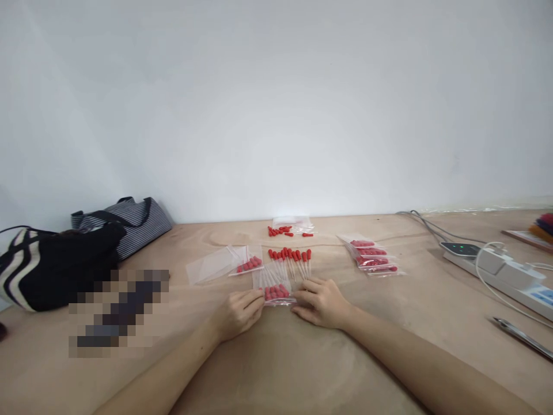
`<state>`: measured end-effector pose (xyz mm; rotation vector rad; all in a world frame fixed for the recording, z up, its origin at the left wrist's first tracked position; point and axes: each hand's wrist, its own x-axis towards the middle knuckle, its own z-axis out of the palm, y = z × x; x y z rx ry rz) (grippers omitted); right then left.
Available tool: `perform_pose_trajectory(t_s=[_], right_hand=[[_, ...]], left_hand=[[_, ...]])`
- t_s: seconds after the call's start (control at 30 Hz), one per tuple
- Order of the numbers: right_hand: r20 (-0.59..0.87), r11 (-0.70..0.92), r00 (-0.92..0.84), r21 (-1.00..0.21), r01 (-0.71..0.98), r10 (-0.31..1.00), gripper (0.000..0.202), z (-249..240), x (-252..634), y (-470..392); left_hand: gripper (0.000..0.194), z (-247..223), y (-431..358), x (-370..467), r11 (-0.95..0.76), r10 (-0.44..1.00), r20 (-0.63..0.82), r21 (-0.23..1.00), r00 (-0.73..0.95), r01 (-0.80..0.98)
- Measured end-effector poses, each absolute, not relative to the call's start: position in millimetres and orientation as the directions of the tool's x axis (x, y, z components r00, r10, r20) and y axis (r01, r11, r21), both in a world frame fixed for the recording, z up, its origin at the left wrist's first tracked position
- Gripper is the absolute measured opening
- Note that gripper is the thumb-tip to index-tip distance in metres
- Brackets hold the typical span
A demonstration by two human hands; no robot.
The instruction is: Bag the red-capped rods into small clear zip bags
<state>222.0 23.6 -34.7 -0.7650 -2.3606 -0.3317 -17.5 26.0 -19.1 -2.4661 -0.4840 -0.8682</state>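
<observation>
White wall (276,115) backs the wooden tabletop (276,369), where a clear bag (279,302) of red-bulbed droppers (276,291) lies between the left hand (240,314) and the right hand (322,304), tubes running away from the person, bulbs nearest. Both hands sit about equally close at its near corners, fingers bent; whether either pinches the plastic I cannot tell. Loose droppers (296,255) fan out just beyond, filled bags (370,252) farther right.

Both hands (241,314) and forearms (190,366) are bare.
</observation>
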Motion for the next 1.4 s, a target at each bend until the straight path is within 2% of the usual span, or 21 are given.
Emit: perform_pose_trajectory(t_s=[0.13, 0.27, 0.43, 0.6, 0.9, 1.23, 1.4], right_hand=[[0.696, 0.766, -0.631, 0.18, 0.617, 0.344, 0.012, -35.9, 218.3, 24.2], [0.704, 0.744, -0.641, 0.243, 0.622, 0.306, 0.013, -37.3, 214.6, 25.0], [0.719, 0.763, -0.642, 0.25, 0.596, 0.266, 0.018, -38.3, 216.3, 27.1], [0.717, 0.774, -0.65, 0.253, 0.58, 0.253, 0.019, -38.5, 220.1, 29.3], [0.703, 0.758, -0.672, 0.302, 0.578, 0.233, 0.017, -35.7, 218.3, 31.1], [0.723, 0.77, -0.644, 0.255, 0.585, 0.25, 0.017, -39.7, 219.6, 32.5], [0.723, 0.754, -0.669, 0.339, 0.563, 0.174, 0.016, -38.3, 219.5, 32.0]], left_hand=[[0.017, -16.8, 24.5, -16.6, -0.817, 0.225, 0.694, -0.249, 0.684, 0.52], [0.017, -13.9, 23.4, -15.3, -0.822, 0.235, 0.707, -0.222, 0.667, 0.524], [0.012, -15.5, 24.7, -16.9, -0.822, 0.167, 0.696, -0.293, 0.698, 0.489], [0.016, -17.4, 25.5, -19.0, -0.812, 0.093, 0.669, -0.378, 0.738, 0.445], [0.017, -16.8, 26.4, -20.9, -0.78, 0.143, 0.72, -0.34, 0.679, 0.525], [0.017, -16.3, 26.1, -19.7, -0.786, 0.114, 0.678, -0.386, 0.726, 0.483], [0.018, -19.1, 27.9, -22.2, -0.778, 0.108, 0.672, -0.401, 0.732, 0.484]])
